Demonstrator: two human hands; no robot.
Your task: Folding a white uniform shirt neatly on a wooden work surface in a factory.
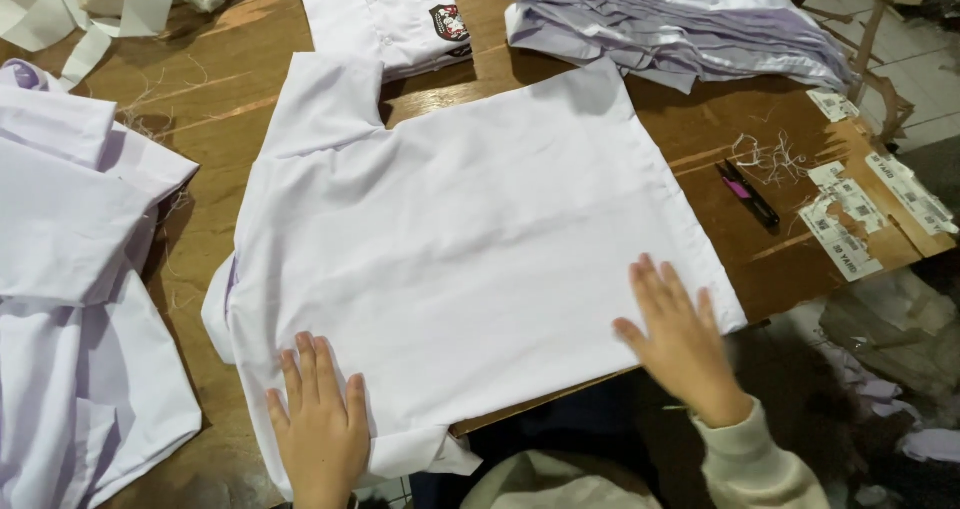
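Shirt (470, 239): spread flat, back up, mid surface (215, 89) | left hand (322, 431), right hand (680, 341): flat, released, pressing shirt's near edge | smoothed; no fold made yet | folded stack (680, 24) beyond shirt

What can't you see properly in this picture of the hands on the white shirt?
- Head view: the white shirt lies face down, so its front is hidden against the wooden table.
- The left hand and right hand lie flat, palms hidden; the left wrist is cut off by the bottom edge.
- The paper labels are too small to read.
- The shirt pile is cut by the left edge.
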